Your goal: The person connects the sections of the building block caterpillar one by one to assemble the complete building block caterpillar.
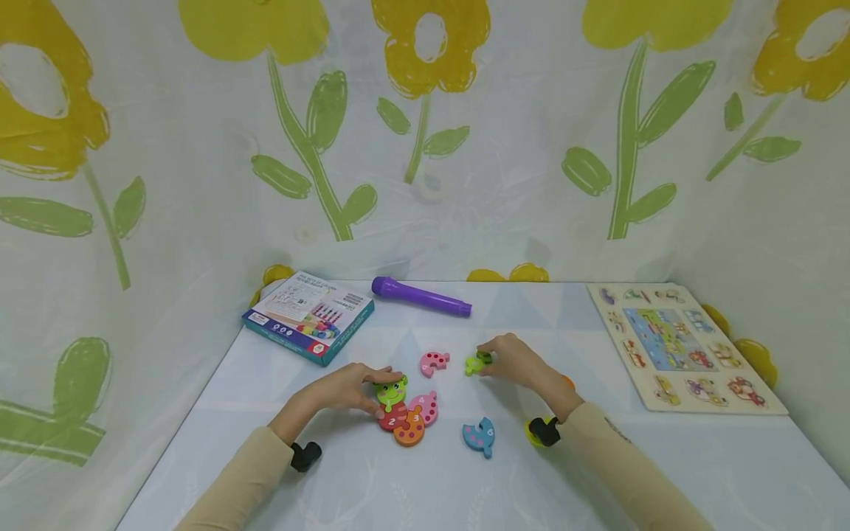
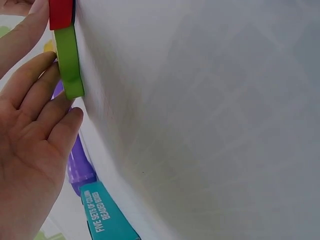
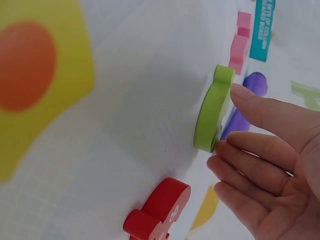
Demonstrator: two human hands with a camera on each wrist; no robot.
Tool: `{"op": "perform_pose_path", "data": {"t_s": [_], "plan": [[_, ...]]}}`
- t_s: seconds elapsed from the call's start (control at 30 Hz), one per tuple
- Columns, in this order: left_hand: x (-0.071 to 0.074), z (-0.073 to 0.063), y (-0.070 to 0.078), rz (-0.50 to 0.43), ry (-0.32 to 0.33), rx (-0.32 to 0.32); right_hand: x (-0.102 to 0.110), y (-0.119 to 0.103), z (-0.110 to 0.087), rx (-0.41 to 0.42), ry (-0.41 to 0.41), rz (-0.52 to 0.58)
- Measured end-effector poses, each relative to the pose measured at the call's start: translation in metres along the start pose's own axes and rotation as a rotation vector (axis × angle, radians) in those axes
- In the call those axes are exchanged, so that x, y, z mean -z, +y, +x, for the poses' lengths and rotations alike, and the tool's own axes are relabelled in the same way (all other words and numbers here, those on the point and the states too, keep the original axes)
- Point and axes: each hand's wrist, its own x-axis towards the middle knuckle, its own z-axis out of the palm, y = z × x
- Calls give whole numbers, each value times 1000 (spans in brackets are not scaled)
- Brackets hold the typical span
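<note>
My left hand [image 1: 348, 385] holds a joined caterpillar puzzle at its left side, fingers at the green smiling head [image 1: 390, 394] and thumb by the red piece [image 1: 392, 418] marked 2. An orange piece [image 1: 409, 430] marked 3 and a pink piece [image 1: 425, 408] are joined on. In the left wrist view, fingertips touch the green head's edge [image 2: 70, 60]. To the right, my right hand [image 1: 514, 361] pinches a loose green piece [image 1: 474, 364] between thumb and fingers. The right wrist view shows this green piece [image 3: 212, 112] close to the tabletop, with a red piece [image 3: 167, 207] nearby.
A loose pink piece [image 1: 433, 363] and a blue piece [image 1: 481, 438] lie between the hands. Yellow [image 1: 533, 435] and orange [image 1: 567, 381] bits show beside the right forearm. Farther back are a boxed set [image 1: 308, 313], a purple toy microphone [image 1: 421, 296] and a wooden picture board [image 1: 684, 346].
</note>
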Motion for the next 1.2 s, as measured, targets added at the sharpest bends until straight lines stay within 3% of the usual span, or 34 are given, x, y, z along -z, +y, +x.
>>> {"op": "perform_pose_path", "data": {"t_s": [0.23, 0.47, 0.67, 1.2], "plan": [[0, -1, 0, 15, -2, 4, -5, -4, 7, 16, 15, -38], [-1, 1, 0, 14, -2, 3, -8, -14, 7, -106, 24, -20], [-1, 1, -1, 15, -3, -2, -12, -19, 9, -158, 33, -48], [0, 0, 0, 11, 0, -9, -13, -16, 4, -51, -7, -28]]}}
